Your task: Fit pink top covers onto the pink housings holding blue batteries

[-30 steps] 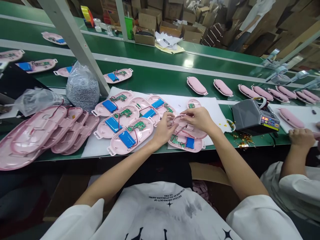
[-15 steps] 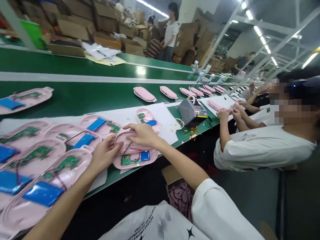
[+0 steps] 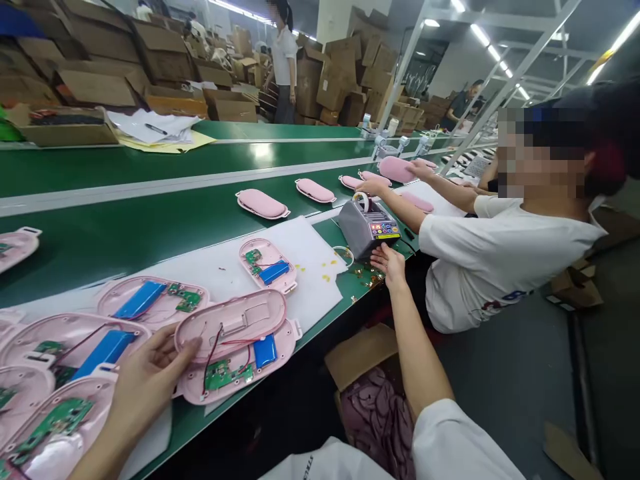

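My left hand [image 3: 155,373] grips the left end of a pink shell half [image 3: 250,313], thumb inside its rim. That half is tilted over a second pink shell [image 3: 285,340], which holds a green circuit board [image 3: 225,375] and a blue battery [image 3: 265,351]; thin red and black wires run between them. My right hand [image 3: 393,265] is at the front of a grey tape dispenser [image 3: 367,230], palm up with its fingers apart and nothing visible in it. Behind the held shell, a smaller open shell [image 3: 250,250] with a blue battery lies on the white sheet [image 3: 310,267].
Several open pink shells [image 3: 155,283] with boards and batteries crowd the left. Closed pink cases [image 3: 263,202] line the green table [image 3: 200,200]. A co-worker [image 3: 505,227] at the right reaches behind the dispenser. An open carton [image 3: 360,353] stands below the table edge.
My right hand has left the pink shell and moved right to the dispenser. My left hand still holds the shell half. The co-worker's hands have moved to the cases behind the dispenser. The view has shifted.
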`<control>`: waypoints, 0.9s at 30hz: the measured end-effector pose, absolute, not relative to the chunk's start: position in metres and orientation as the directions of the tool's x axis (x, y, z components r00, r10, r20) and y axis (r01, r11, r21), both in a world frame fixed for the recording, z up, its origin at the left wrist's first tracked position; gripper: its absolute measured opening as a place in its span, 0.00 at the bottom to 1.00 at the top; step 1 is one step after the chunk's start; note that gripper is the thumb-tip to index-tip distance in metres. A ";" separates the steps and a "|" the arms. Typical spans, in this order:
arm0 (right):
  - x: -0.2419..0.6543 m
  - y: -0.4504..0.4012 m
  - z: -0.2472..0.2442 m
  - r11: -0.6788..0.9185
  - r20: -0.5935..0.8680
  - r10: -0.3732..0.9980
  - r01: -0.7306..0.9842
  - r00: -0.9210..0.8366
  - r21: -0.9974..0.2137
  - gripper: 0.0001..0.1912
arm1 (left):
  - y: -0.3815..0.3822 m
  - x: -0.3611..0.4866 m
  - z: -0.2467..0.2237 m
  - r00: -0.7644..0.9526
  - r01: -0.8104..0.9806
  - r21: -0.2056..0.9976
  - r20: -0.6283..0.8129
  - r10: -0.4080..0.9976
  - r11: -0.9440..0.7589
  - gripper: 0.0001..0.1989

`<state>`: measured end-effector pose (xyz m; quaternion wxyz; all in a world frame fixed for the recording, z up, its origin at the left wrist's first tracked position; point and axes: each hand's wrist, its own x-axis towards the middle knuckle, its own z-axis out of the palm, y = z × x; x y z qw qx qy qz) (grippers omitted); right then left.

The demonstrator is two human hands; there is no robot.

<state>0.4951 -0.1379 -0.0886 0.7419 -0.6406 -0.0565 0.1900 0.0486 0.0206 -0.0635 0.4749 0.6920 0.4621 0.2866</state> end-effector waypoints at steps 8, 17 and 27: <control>0.407 -0.158 -0.059 0.096 0.038 0.500 -0.012 0.865 -0.995 0.11 | 0.007 0.044 -0.067 0.458 0.253 0.967 -0.092 0.884 -0.030 0.23; 0.233 -0.045 -0.008 0.441 0.155 0.893 0.890 -0.422 -0.119 0.13 | -0.002 0.043 -0.083 0.524 -0.040 0.996 -0.046 0.851 0.079 0.23; 0.210 -0.037 -0.012 0.443 0.003 0.892 0.877 -0.451 0.183 0.11 | -0.005 0.043 -0.099 0.537 -0.109 0.994 0.058 0.842 0.000 0.22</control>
